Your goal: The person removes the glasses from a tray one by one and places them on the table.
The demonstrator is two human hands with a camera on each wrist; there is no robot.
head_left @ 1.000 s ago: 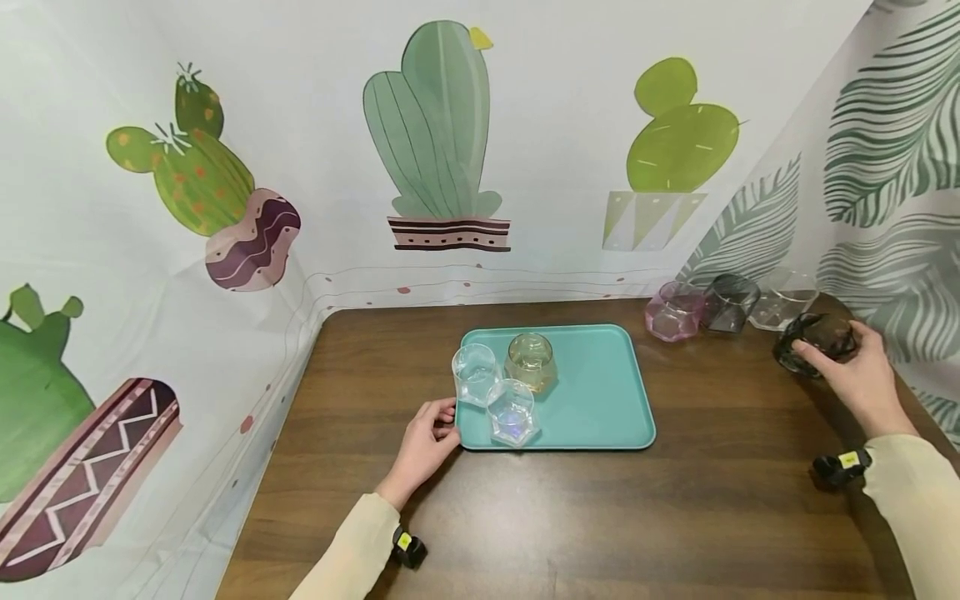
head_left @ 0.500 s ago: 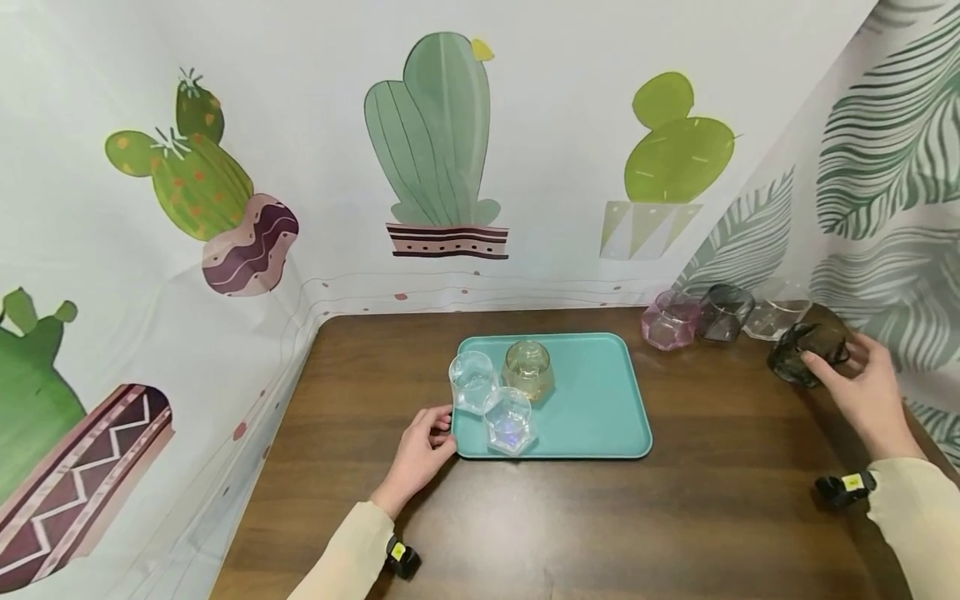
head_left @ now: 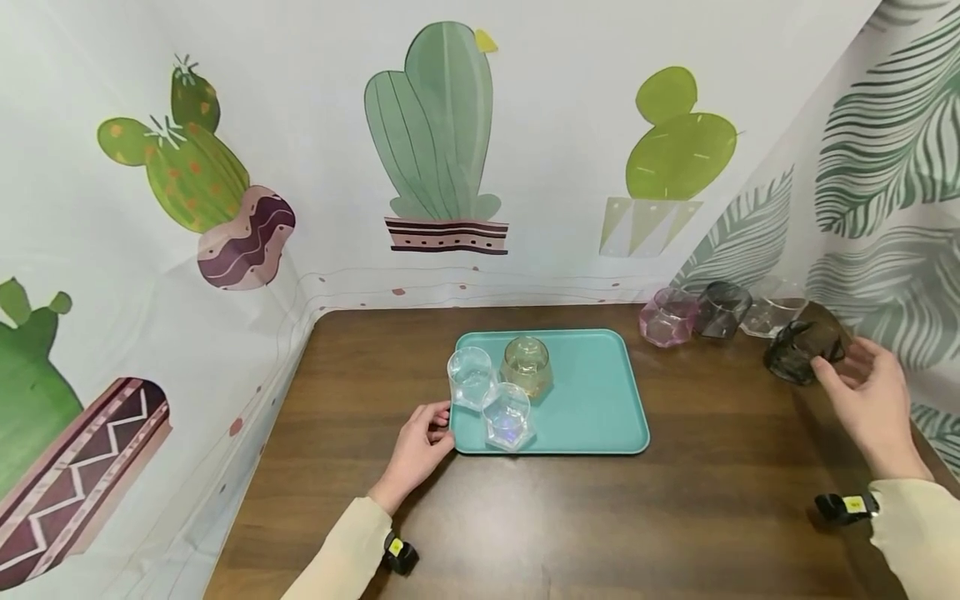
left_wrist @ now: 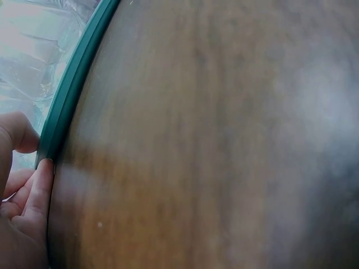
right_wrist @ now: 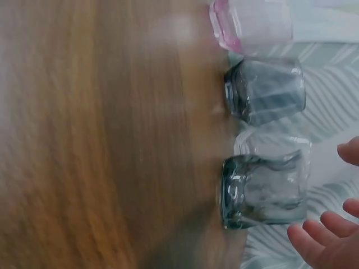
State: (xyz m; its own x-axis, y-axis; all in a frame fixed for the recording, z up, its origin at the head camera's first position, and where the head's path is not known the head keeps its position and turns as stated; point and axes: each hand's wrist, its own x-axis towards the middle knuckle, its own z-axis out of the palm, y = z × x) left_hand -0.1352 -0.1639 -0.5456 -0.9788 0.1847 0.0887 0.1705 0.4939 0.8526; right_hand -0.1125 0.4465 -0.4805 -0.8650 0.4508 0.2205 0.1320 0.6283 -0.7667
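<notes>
At the left edge of the teal tray (head_left: 592, 400), my left hand (head_left: 420, 437) holds the rim near the front corner, thumb and curled fingers against it. Two clear glasses (head_left: 470, 379) and an amber glass (head_left: 527, 367) stand on the tray's left half. On the right, my right hand (head_left: 873, 400) is beside a dark grey faceted glass (head_left: 798, 354). In the right wrist view, its fingers (right_wrist: 305, 241) are spread apart from that dark grey glass (right_wrist: 266, 193), which stands upright on the table.
Along the table's back right stand a pink glass (head_left: 667, 318), another dark grey glass (head_left: 722, 310) and a clear glass (head_left: 776, 308), behind the nearer grey one. A patterned cloth (head_left: 555, 167) hangs behind the wooden table (head_left: 600, 517).
My right hand has let go of the dark grey glass and drawn back to the right and toward me. The left hand stays at the tray edge; the view shifts slightly.
</notes>
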